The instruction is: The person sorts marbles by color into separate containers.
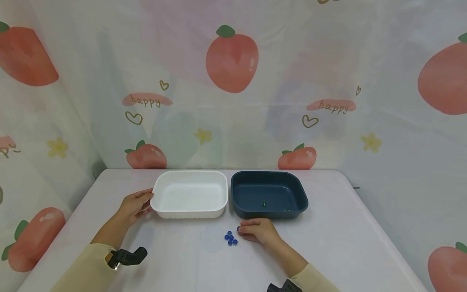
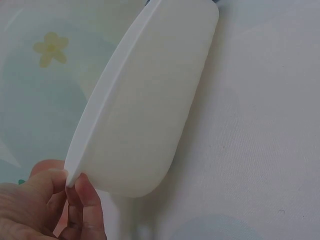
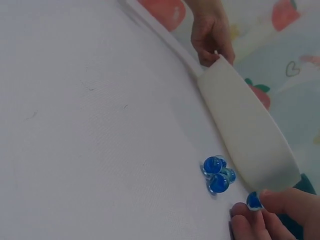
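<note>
My left hand (image 1: 135, 206) grips the left end of a white plastic basin (image 1: 189, 213), thumb on the rim and fingers curled under it in the left wrist view. In the right wrist view, a blue glass marble (image 3: 254, 201) is pinched between the thumb and fingers of my right hand (image 3: 285, 215). That hand is just in front of a dark blue basin (image 1: 270, 215). Left of its fingertips, several more blue marbles (image 3: 218, 182) lie clustered on the white tabletop. Inside the dark basin sits a small green marble (image 1: 264, 203), with another greenish bit near its front right corner.
The two basins stand side by side at the back of the table (image 1: 175, 255), close to a fruit-printed curtain (image 1: 233, 134). Another printed curtain hangs along the left. A black strap (image 1: 127, 256) circles the left wrist.
</note>
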Demonstrator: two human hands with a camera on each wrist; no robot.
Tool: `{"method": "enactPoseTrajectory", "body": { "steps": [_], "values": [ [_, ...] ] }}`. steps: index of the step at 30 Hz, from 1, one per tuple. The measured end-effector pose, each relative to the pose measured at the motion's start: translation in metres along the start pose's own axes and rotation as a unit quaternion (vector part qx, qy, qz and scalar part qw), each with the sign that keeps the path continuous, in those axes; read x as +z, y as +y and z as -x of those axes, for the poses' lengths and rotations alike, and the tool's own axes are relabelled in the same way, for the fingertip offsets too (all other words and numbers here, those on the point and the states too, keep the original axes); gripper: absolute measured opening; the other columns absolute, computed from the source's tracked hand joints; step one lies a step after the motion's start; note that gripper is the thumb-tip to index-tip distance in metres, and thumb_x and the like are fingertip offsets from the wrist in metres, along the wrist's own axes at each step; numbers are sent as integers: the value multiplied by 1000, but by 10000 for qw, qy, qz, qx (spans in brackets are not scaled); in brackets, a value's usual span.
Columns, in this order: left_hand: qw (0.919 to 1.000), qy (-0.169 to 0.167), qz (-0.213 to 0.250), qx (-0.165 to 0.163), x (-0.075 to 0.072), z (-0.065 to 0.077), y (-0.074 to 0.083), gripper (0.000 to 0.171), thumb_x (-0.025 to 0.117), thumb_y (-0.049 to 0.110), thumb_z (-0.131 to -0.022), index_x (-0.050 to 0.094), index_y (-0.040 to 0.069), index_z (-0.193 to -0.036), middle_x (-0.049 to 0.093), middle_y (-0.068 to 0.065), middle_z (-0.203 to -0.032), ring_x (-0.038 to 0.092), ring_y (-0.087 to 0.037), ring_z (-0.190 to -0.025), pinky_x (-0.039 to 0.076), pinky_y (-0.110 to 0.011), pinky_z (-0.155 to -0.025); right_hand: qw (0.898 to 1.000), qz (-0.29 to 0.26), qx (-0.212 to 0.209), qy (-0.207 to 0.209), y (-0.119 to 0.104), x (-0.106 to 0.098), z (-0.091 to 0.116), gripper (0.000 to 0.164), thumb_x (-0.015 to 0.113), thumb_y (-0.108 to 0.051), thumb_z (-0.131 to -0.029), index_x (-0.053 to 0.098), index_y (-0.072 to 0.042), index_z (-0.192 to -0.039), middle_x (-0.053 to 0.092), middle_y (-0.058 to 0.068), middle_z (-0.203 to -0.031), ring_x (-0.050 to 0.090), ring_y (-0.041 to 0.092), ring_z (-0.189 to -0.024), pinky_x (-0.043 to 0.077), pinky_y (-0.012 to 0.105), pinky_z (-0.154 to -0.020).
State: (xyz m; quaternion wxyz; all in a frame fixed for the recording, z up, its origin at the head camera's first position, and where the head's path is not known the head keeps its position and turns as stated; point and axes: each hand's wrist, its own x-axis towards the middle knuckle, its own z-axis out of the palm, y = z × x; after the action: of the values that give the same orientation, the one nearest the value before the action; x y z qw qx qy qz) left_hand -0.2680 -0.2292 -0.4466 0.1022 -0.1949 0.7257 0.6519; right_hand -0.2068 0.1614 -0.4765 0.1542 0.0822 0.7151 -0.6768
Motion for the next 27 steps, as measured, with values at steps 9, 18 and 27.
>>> {"method": "enactPoseTrajectory", "body": {
  "steps": [9,18,27],
  "values": [
    [10000,-20,7,22,0,1,0,53,60,25,-99,46,3,-145,64,8,-96,59,-6,-80,56,-19,-70,9976,-512,106,-458,1,-7,-3,35,68,4,-87,60,17,-118,74,15,-99,73,18,-87,59,34,-83],
    [9999,-30,136,31,-1,0,0,52,61,23,-98,47,3,-144,63,13,-85,60,-4,-76,56,-19,-68,9950,-547,158,-823,-9,-8,1,35,65,4,-89,58,19,-120,72,19,-106,72,18,-91,57,32,-86],
    [10000,-8,35,3,-1,0,0,54,61,26,-98,46,4,-145,64,11,-90,60,-5,-78,56,-19,-69,9922,-565,280,-1074,-22,-5,4,42,64,0,-92,53,19,-127,72,20,-109,73,19,-93,58,30,-84]
  ]
}}
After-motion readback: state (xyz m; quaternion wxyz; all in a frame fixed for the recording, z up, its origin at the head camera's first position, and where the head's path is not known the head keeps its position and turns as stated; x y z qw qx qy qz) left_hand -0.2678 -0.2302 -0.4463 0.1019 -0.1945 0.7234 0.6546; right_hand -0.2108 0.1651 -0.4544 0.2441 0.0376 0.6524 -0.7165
